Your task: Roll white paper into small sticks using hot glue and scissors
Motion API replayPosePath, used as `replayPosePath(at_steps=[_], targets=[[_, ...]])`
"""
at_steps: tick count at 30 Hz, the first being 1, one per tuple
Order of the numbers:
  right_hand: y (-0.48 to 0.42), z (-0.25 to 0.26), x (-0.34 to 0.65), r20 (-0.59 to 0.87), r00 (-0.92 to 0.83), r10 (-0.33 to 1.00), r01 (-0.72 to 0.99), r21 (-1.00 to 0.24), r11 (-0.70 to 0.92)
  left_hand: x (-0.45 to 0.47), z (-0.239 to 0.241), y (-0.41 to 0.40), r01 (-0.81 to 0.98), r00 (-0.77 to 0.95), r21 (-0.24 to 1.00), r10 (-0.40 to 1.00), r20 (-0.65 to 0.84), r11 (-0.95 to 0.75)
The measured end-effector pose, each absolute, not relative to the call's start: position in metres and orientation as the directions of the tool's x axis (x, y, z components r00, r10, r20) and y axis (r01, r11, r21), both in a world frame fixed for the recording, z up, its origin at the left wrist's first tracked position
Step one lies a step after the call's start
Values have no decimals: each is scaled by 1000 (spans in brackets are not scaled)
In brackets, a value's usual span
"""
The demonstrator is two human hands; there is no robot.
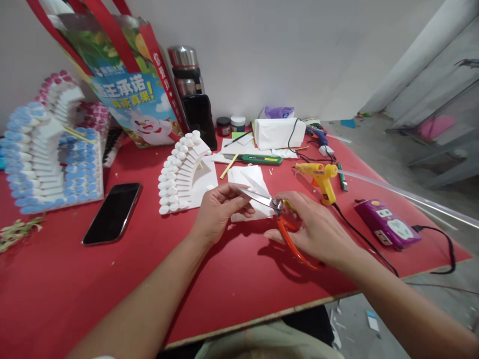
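My right hand (316, 227) grips a pair of scissors (286, 229) with orange-red handles, its blades spread apart and pointing left. My left hand (220, 207) is closed in a pinch at the blade tips; what it holds, if anything, is too small to make out. White paper (250, 177) lies on the table beneath and behind the blades. To the left of it stands a white curved model (183, 174), stepped and edged with rows of cotton-swab-like white tips.
On the red table (149, 279) are a phone (112, 213), blue-tipped models (48, 159), a shopping bag (127, 85), a flask (185, 70), a green cutter knife (262, 159), a yellow glue gun (320, 177) with a long clear stick, and a purple power strip (389, 224) with cords.
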State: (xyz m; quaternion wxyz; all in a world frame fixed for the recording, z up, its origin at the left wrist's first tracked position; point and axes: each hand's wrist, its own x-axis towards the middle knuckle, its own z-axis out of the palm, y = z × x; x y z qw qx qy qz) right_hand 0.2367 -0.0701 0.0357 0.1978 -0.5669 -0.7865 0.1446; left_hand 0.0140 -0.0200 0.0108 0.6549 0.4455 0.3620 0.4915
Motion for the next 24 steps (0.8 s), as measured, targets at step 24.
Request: replayPosePath(at_steps=[24], targets=[[-74,35,229,215,-247,945,792,-518,324,15,8,-19,-390,248,909,968,-49,146]])
